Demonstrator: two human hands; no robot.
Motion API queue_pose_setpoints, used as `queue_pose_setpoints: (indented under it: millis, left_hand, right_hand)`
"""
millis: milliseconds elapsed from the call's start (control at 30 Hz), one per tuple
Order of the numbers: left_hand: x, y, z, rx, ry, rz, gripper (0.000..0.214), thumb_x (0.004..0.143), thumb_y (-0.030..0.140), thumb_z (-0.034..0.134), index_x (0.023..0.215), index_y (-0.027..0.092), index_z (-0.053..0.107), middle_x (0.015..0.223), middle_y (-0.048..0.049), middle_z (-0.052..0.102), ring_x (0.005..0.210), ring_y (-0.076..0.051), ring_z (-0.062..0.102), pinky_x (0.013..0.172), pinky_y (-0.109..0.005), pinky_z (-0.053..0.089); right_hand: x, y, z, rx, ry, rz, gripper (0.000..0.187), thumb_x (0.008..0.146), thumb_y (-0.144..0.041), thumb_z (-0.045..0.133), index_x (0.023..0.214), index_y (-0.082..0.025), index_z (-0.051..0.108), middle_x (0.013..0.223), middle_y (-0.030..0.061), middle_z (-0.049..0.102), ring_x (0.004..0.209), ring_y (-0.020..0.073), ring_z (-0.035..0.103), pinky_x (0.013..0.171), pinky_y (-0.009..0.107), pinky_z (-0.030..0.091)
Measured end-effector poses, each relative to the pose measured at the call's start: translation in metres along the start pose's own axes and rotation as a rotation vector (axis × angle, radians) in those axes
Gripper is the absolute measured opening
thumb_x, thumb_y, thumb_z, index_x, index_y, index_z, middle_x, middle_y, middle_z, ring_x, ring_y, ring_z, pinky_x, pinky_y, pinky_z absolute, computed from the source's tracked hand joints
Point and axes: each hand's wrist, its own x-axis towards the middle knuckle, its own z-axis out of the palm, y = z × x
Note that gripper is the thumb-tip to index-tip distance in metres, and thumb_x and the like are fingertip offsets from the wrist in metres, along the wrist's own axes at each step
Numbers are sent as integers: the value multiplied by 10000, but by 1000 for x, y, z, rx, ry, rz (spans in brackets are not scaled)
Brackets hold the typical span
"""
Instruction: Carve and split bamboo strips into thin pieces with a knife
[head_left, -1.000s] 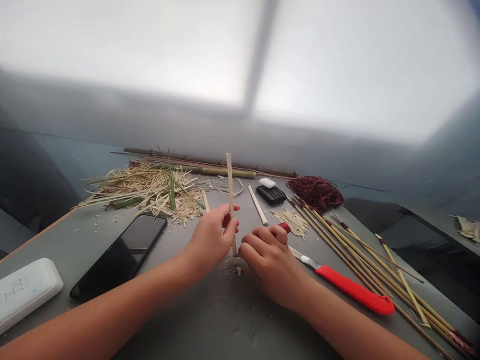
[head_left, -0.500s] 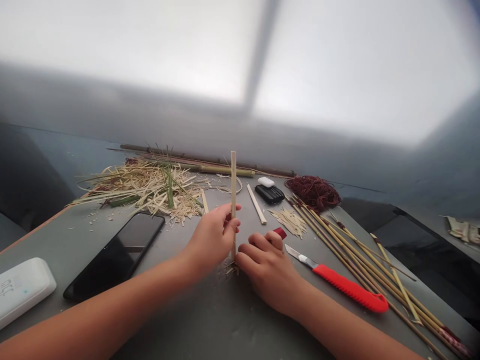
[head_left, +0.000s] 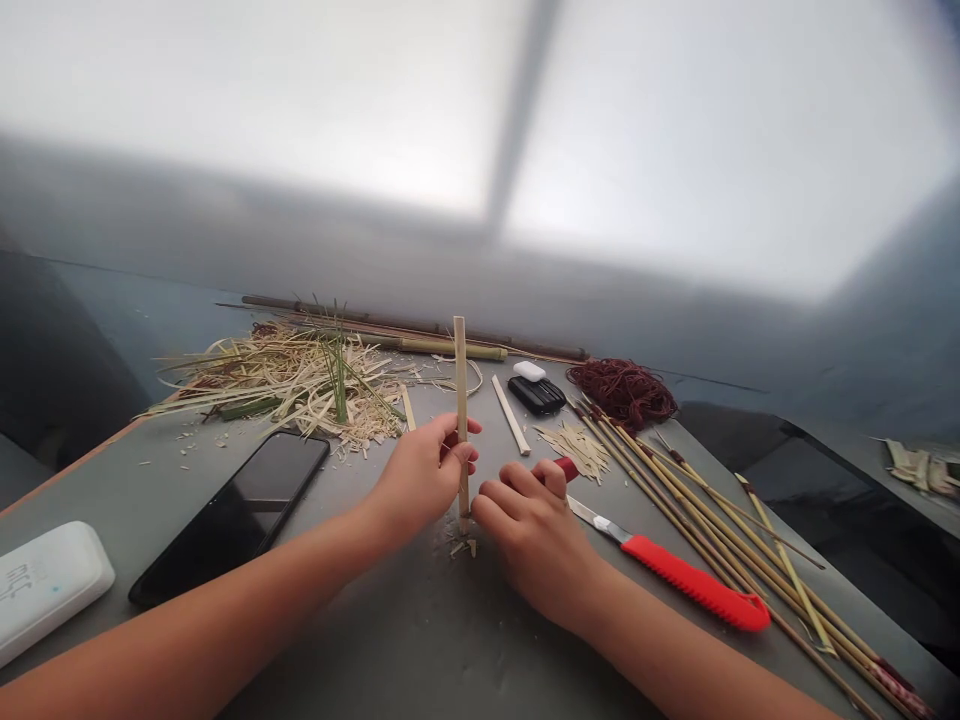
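Note:
Upright on the table stands a pale bamboo strip (head_left: 460, 370), pinched between the thumb and fingers of my left hand (head_left: 420, 468) at about its middle. My right hand (head_left: 541, 535) is closed around a tool with a dark red handle (head_left: 568, 467), whose working end is hidden by the fingers. Its fingertips are close beside the lower part of the strip. Small shavings (head_left: 463, 547) lie at the strip's foot. Just right of my right hand, a craft knife with a red handle (head_left: 694, 580) rests on the table, blade toward the hand.
Bamboo shavings (head_left: 300, 380) are heaped at the back left, before long bamboo poles (head_left: 450, 348). A phone (head_left: 240, 510) and white case (head_left: 52, 590) lie left. Rightward are a strip (head_left: 511, 415), a black case (head_left: 537, 394), slivers (head_left: 576, 450), dark red cord (head_left: 622, 390) and thin sticks (head_left: 697, 500).
The bamboo strip has shifted slightly left, and its lower part and the shavings show more. Both hands keep their hold. The whole view has moved a little.

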Motion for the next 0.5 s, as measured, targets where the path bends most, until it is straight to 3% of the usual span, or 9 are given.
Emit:
queue_pose_setpoints:
  millis: [300,500]
  left_hand:
    - [-4,1,0,-52,22,-27,176,846,171,521,995,197,610,773,-14,622,791,-201,676,650,-293,569]
    - [9,7,-18,-115,152,-53,175,852,191,537,1016,202,596,823,-24,633,792,-186,671,662,-301,580]
  right_hand:
    - [-6,-8,-1,-27,-74,-66,217,746,-5,558,682,-194,474,640,-11,538,714,179,384,728,348,203]
    - [-6,-5,-2,-9,-130,-48,201,805,-32,542,698,-192,487,679,-10,560,723,170,408,738,342,209]
